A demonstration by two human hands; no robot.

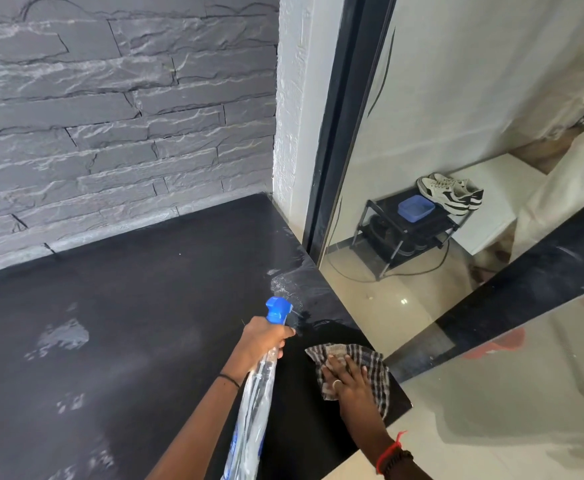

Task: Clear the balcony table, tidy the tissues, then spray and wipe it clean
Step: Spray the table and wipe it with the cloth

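Note:
The black balcony table [138, 306] fills the lower left, with wet spray patches on it. My left hand [264, 336] grips the neck of a clear spray bottle [254, 410] with a blue nozzle [277, 309], pointing toward the table's right edge, where fresh mist lies. My right hand [347, 377] lies flat with straight fingers on a checked cloth [356, 370], pressing it against the table near its right edge.
A grey stone-clad wall [110, 116] backs the table. To the right stands a glass door with a black frame [339, 133]. Behind the glass are a small black rack [405, 233] with a blue tray [416, 208] and sneakers [451, 192].

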